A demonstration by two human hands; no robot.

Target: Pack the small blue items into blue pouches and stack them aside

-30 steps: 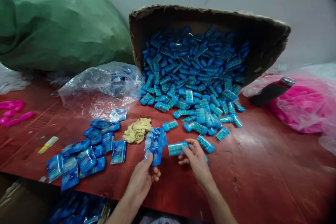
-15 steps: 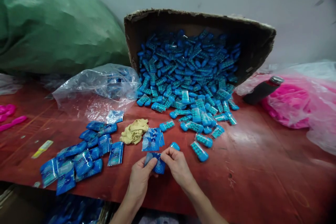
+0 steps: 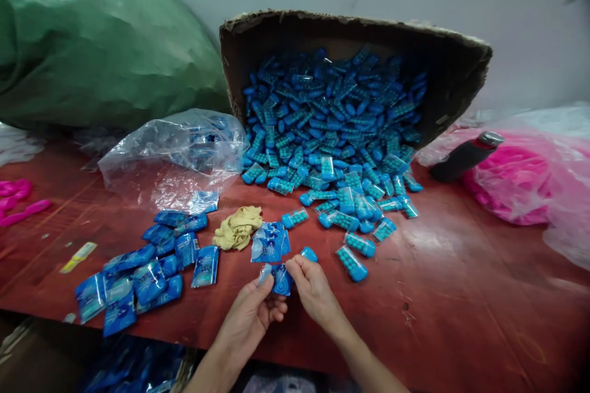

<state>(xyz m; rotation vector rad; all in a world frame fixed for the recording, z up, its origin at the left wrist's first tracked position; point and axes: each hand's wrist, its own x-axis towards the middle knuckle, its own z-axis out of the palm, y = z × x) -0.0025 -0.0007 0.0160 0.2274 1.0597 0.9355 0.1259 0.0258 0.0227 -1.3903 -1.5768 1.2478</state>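
Note:
A small blue printed packet point(image 3: 281, 280) is held up between my two hands above the front of the table. My left hand point(image 3: 258, 307) has its thumb on the packet's left part and its fingers curled behind and below. My right hand point(image 3: 314, 288) is closed in a pinch at the packet's upper right edge. Just beyond the right fingers lies a blue-ended clear container point(image 3: 308, 253), partly covered by them. A few flat blue packets point(image 3: 268, 243) lie overlapped behind the held one. Left of them is a crumpled yellowish cloth-like piece point(image 3: 237, 228).
A tipped cardboard box point(image 3: 461, 92) spills many clear containers of blue-green balls point(image 3: 351, 263). Filled blue packets point(image 3: 150, 282) are heaped at left. Around stand a clear plastic bag point(image 3: 138, 159), green sack point(image 3: 92, 55), dark bottle point(image 3: 465, 156) and pink-filled bag point(image 3: 511, 187).
The packet has risen slightly and its face has tilted. My left fingers have come further into view beneath it. My right hand keeps its pinch. The whole view has shifted slightly.

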